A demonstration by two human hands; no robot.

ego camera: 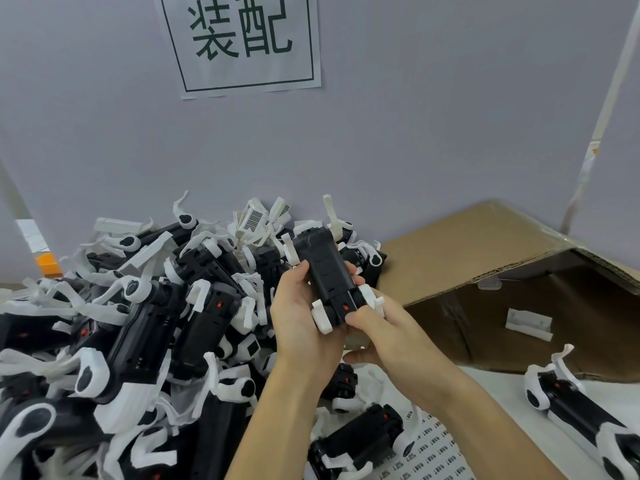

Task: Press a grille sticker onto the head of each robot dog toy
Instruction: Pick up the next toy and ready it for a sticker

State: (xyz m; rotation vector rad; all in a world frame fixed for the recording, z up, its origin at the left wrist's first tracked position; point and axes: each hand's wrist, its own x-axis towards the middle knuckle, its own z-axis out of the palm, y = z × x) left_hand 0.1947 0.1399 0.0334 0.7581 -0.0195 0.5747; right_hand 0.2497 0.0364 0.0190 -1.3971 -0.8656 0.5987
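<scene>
I hold one black-and-white robot dog toy [323,271] belly up above the table, its near end pointing at me. My left hand [301,317] grips its body from the left, fingers curled round the side. My right hand [384,337] holds the near end, thumb pressing on the black part by the small red switch. A sticker sheet [436,452] with rows of small printed labels lies on the table below my right forearm. The toy's head and any sticker on it are hidden from me.
A big heap of robot dog toys [145,323] fills the left half of the table against the grey wall. An open cardboard box [519,271] lies on its side at the right, a white part [528,323] inside. Another toy [581,410] lies at the right edge.
</scene>
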